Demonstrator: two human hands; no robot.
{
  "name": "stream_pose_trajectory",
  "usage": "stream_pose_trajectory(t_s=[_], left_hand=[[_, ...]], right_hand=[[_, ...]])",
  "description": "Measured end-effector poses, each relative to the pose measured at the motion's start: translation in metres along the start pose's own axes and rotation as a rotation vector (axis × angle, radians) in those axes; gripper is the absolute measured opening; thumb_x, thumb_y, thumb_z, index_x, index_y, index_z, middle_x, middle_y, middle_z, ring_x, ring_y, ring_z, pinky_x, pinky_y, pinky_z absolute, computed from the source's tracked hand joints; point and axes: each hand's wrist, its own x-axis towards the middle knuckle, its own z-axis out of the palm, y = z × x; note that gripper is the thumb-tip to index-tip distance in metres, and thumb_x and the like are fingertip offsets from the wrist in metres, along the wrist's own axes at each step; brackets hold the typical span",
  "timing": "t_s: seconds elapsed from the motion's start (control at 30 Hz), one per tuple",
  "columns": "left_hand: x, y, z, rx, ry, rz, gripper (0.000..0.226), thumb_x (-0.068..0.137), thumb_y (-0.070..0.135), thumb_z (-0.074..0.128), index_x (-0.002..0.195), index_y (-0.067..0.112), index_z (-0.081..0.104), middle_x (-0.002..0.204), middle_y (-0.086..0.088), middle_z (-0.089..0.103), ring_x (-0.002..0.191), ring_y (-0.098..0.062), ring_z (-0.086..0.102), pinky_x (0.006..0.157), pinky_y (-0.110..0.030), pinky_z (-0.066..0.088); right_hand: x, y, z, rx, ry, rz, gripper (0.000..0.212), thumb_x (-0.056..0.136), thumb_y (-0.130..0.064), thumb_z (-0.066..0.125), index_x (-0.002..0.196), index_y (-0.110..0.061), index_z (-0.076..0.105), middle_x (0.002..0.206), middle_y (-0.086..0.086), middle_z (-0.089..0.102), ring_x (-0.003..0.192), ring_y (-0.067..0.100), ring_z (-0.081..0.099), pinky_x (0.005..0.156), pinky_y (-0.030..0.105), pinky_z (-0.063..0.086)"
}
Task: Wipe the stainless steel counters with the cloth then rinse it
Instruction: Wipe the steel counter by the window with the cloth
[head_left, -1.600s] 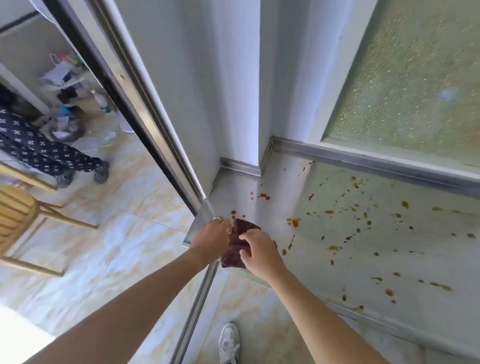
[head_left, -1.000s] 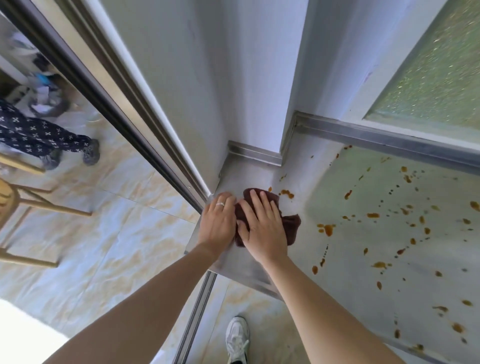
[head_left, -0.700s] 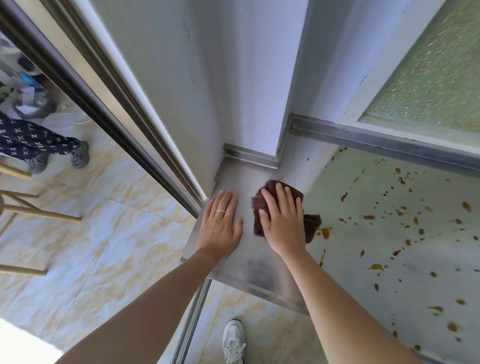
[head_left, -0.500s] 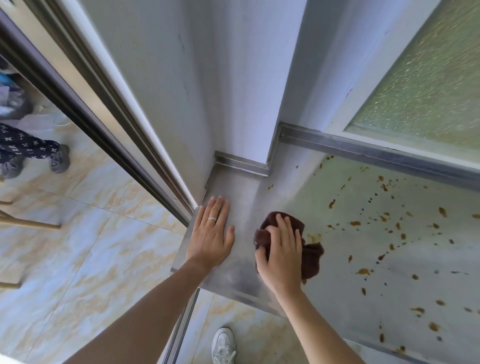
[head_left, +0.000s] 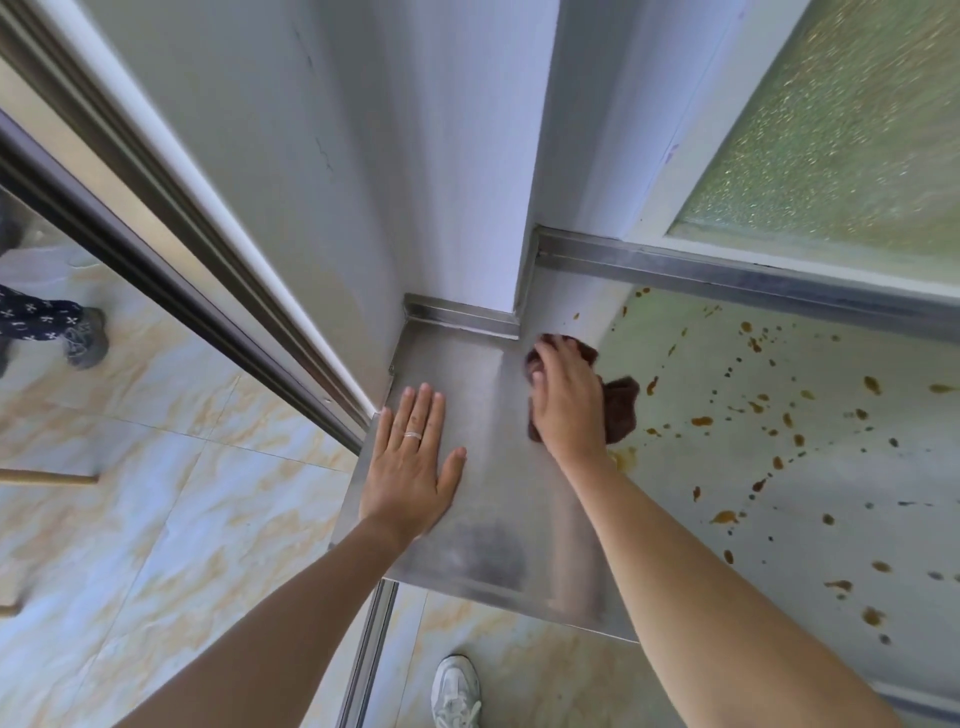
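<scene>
Head view: the steel tabletop (head_left: 488, 519) fits a white wall corner under a frosted window (head_left: 831, 130); brown spots (head_left: 779, 415) dot its right side. The left hand (head_left: 410, 467) lies flat and open. The right hand (head_left: 566, 405) presses the cloth (head_left: 621, 410) flat near the corner.

Cloth (head_left: 621, 410): dark maroon, crumpled, flat on desk at inner corner. Desk (head_left: 488, 519): stainless steel, brown sauce spots (head_left: 701, 421) scattered toward 3 o'clock of cloth.

Bright daylight enters through the frosted window (head_left: 831, 130) at upper right, casting soft arm shadows on the steel counter (head_left: 493, 545); wide-angle distortion bends the frame's edges.
</scene>
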Motion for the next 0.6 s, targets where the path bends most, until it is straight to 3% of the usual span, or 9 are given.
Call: stream_pose_trajectory(t_s=[0.1, 0.2, 0.27, 0.3, 0.4, 0.47, 0.6], left_hand=[[0.0, 0.001, -0.002, -0.013, 0.012, -0.01, 0.072, 0.105, 0.055, 0.015, 0.164, 0.016, 0.005, 0.173, -0.002, 0.001, 0.159, -0.019, -0.01, 0.129, -0.048, 0.005], [0.0, 0.007, -0.005, -0.044, 0.021, -0.031, 0.07, 0.104, 0.052, 0.012, 0.164, 0.014, 0.01, 0.172, -0.003, 0.005, 0.159, -0.019, -0.007, 0.129, -0.046, 0.002], [-0.001, 0.013, -0.006, -0.052, 0.047, -0.045, 0.07, 0.104, 0.048, 0.015, 0.164, 0.011, 0.013, 0.172, -0.006, 0.008, 0.16, -0.02, -0.002, 0.129, -0.045, 0.004], [-0.002, 0.014, -0.005, -0.055, 0.06, -0.057, 0.069, 0.104, 0.046, 0.017, 0.163, 0.009, 0.015, 0.172, -0.007, 0.009, 0.16, -0.021, 0.001, 0.129, -0.045, 0.006], [-0.003, 0.014, -0.002, -0.063, 0.103, -0.1, 0.069, 0.104, 0.043, 0.017, 0.162, 0.004, 0.018, 0.171, -0.014, 0.011, 0.159, -0.027, 0.006, 0.129, -0.044, 0.007], [-0.003, 0.013, 0.001, -0.082, 0.118, -0.115, 0.068, 0.105, 0.041, 0.012, 0.16, 0.001, 0.02, 0.169, -0.018, 0.015, 0.159, -0.029, 0.01, 0.129, -0.045, 0.008], [-0.002, 0.015, 0.005, -0.11, 0.167, -0.128, 0.065, 0.105, 0.034, 0.014, 0.159, -0.001, 0.022, 0.168, -0.02, 0.021, 0.159, -0.027, 0.011, 0.129, -0.044, 0.01]], right_hand=[[-0.001, 0.042, -0.031, 0.042, 0.049, 0.245, 0.036, 0.105, -0.009, 0.051, 0.139, -0.001, 0.058, 0.148, 0.02, 0.056, 0.142, 0.039, 0.048, 0.112, 0.057, 0.043], [-0.008, 0.048, -0.07, 0.199, 0.107, 0.357, 0.037, 0.108, -0.011, 0.048, 0.144, -0.003, 0.054, 0.146, 0.017, 0.057, 0.136, 0.034, 0.054, 0.114, 0.035, 0.039], [-0.021, 0.019, -0.079, 0.258, 0.147, 0.193, 0.039, 0.106, -0.011, 0.052, 0.145, -0.005, 0.053, 0.144, 0.013, 0.059, 0.133, 0.026, 0.056, 0.113, 0.024, 0.036], [-0.031, -0.001, -0.073, 0.271, 0.095, 0.047, 0.041, 0.104, -0.011, 0.055, 0.145, -0.007, 0.052, 0.143, 0.011, 0.06, 0.132, 0.022, 0.055, 0.114, 0.025, 0.036], [-0.063, -0.048, -0.03, 0.172, -0.153, -0.243, 0.049, 0.105, -0.029, 0.051, 0.152, -0.018, 0.045, 0.154, -0.001, 0.052, 0.148, 0.013, 0.041, 0.121, 0.041, 0.033], [-0.068, -0.062, -0.004, 0.102, -0.173, -0.257, 0.05, 0.108, -0.04, 0.044, 0.155, -0.022, 0.042, 0.161, -0.004, 0.045, 0.155, 0.013, 0.031, 0.125, 0.045, 0.027], [-0.036, -0.076, 0.022, 0.059, -0.164, -0.247, 0.058, 0.105, -0.046, 0.043, 0.155, -0.017, 0.042, 0.165, 0.002, 0.039, 0.156, 0.021, 0.03, 0.127, 0.045, 0.024]])
